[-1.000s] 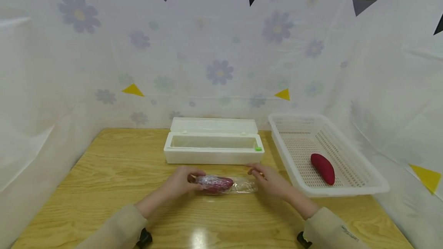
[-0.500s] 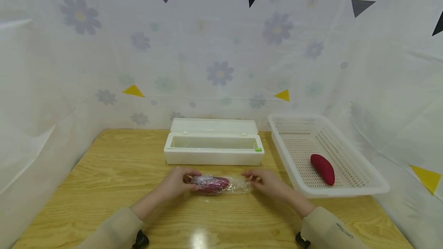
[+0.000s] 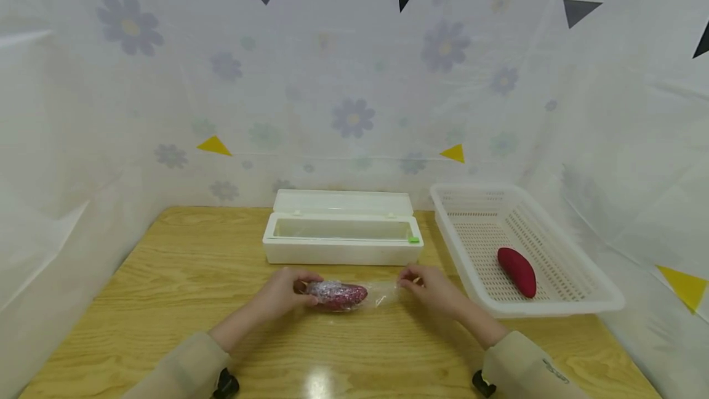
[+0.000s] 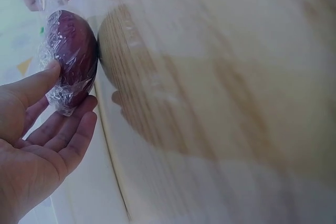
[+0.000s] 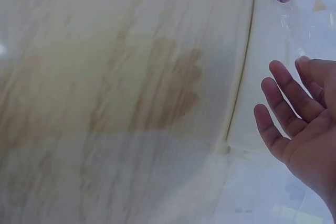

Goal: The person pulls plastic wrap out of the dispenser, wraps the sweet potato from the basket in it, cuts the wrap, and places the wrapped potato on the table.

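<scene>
A purple-red sweet potato (image 3: 346, 297) wrapped in cling film lies just above the table in front of me. My left hand (image 3: 284, 295) holds its left end, thumb on the near side. In the left wrist view, the thumb (image 4: 44, 85) presses the film-covered skin and the fingers curve beneath. A loose tail of cling film (image 3: 382, 294) stretches from the sweet potato's right end. My right hand (image 3: 434, 291) pinches the end of that tail between thumb and forefinger; its other fingers (image 5: 283, 103) are spread in the right wrist view.
Behind the hands stands a white cling film box (image 3: 343, 252) with its lid raised and a green slider at its right. On the right, a white plastic basket (image 3: 462, 263) holds an unwrapped red sweet potato (image 3: 517, 272). Sheeting hangs behind and beside the wooden table (image 3: 194, 257).
My left hand and the wrapped sweet potato have shifted slightly left. The right hand moved left to the film's end, took hold of it and drew it back right, so the tail is straighter.
</scene>
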Demonstrator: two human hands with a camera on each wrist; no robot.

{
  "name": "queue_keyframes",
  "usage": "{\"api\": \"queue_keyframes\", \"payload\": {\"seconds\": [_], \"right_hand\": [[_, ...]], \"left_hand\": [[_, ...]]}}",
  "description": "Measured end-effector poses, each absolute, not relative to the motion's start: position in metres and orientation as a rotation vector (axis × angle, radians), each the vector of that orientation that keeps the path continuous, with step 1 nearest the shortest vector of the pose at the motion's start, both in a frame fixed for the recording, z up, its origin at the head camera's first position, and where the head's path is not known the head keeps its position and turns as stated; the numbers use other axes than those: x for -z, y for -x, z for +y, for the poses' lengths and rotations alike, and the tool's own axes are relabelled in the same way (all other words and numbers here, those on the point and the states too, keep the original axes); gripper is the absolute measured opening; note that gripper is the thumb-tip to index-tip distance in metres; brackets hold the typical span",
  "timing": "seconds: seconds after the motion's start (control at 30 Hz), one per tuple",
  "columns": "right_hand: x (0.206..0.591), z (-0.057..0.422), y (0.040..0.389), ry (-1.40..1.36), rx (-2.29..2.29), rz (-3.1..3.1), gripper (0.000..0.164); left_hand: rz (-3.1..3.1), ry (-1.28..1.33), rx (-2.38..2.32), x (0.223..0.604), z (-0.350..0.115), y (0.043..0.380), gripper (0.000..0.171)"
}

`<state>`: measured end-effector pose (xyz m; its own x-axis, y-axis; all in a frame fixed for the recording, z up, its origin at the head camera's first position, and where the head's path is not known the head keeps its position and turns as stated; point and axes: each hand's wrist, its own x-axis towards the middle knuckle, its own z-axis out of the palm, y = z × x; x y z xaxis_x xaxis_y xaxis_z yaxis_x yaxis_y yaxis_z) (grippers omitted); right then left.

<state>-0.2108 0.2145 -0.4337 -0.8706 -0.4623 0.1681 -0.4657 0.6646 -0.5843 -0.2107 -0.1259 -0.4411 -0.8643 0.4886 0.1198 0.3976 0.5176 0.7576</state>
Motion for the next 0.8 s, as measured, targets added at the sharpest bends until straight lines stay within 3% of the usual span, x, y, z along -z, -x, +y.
{"api": "queue_keyframes", "payload": {"seconds": [0.2, 0.8], "right_hand": [[0.424, 0.210, 0.211, -0.832, -1.036, -2.798, 0.012], [0.390, 0.171, 0.217, -0.903, -0.941, -2.810, 0.005]], "left_hand": [[2.679, -0.777, -1.231, 0.439, -0.126, 0.211, 0.034], [2.650, -0.823, -1.204, 0.431, -0.110, 0.211, 0.034]]}}
